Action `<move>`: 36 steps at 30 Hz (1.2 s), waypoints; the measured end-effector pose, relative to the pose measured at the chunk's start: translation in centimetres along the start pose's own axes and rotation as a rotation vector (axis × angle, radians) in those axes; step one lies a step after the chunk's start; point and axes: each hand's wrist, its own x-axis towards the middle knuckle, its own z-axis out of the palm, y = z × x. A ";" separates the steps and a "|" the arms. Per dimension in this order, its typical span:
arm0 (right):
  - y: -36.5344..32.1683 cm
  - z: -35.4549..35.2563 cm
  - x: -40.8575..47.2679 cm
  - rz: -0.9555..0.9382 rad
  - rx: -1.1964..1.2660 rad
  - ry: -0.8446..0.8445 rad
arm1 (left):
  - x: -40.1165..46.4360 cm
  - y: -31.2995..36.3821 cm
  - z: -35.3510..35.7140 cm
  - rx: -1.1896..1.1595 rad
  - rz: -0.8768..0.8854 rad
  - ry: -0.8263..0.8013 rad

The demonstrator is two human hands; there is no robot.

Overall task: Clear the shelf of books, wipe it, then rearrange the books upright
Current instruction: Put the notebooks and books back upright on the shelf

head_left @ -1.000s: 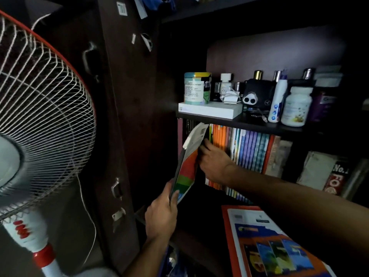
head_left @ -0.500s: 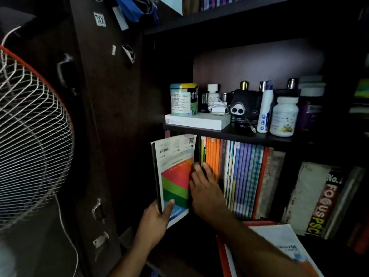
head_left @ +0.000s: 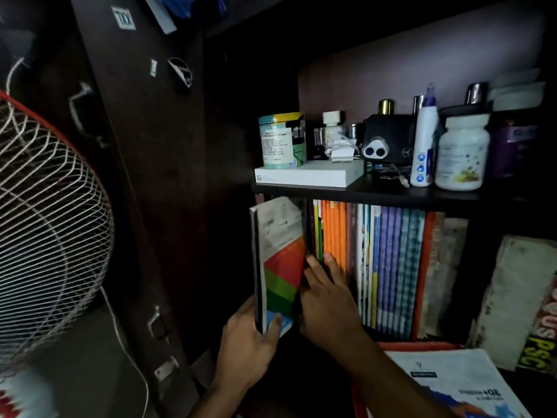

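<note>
In a dim shelf point(head_left: 361, 193), our left hand point(head_left: 250, 339) grips a book point(head_left: 280, 260) upright left of the row point(head_left: 376, 267), while our right hand point(head_left: 325, 297), fingers straight, holds the row back.

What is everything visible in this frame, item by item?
Held book: 1, white cover with red, green, blue bands, upright at left end of lower shelf.
Shelved books: a row, count unclear, orange, purple, green, red spines, upright on lower shelf.
Worn books: at least 2, off-white, leaning at right.
Front book: 1, white with orange edge, lying flat bottom right.
Tin: 1, teal, on white box, upper shelf.
White bottles: 2, upper shelf right.
Black case: 1, upper shelf middle.
Fan: 1, white grille, red rim, left.
Left hand: grips held book's bottom.
Right hand: fingers against the shelved books.
</note>
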 end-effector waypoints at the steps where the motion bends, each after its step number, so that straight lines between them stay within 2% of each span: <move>1: 0.0 -0.2 0.1 -0.013 0.011 0.005 | -0.4 0.1 -0.2 0.032 0.032 -0.006; 3: -0.1 -0.6 0.0 -0.020 0.057 0.009 | -0.8 0.2 -0.5 0.081 0.003 -0.018; 7: -0.3 -1.2 -0.2 -0.009 0.125 0.050 | -0.6 0.7 -0.5 0.168 -0.177 -0.024; 9: -0.4 -1.4 -0.1 -0.009 0.144 0.046 | 0.5 0.5 0.3 0.215 -0.249 -0.079; 12: -0.1 -1.5 -0.2 -0.024 0.161 0.038 | 3.3 0.5 2.7 0.285 -0.229 -0.164; 15: 0.0 -1.7 -0.4 -0.057 0.165 -0.042 | 5.7 1.2 5.3 0.331 -0.235 -0.148; 17: 0.1 -1.6 -0.4 -0.045 0.165 0.002 | 6.4 1.2 6.0 0.349 -0.263 -0.114; 22: -0.1 -2.1 -0.2 -0.022 0.278 0.071 | 4.2 0.0 4.4 -0.044 0.033 0.140; 25: -0.2 -2.0 0.1 -0.029 0.315 0.115 | 4.2 0.0 4.2 -0.038 0.098 0.234; 28: 0.0 -1.8 0.2 -0.045 0.325 0.144 | 5.3 0.6 5.0 -0.028 0.121 0.217; 33: 0.4 -1.8 0.6 -0.099 0.417 0.090 | 7.5 0.2 5.9 -0.066 -0.016 0.189; 36: 0.4 -1.9 0.8 -0.070 0.448 0.107 | 6.7 -0.4 6.0 -0.087 0.033 0.119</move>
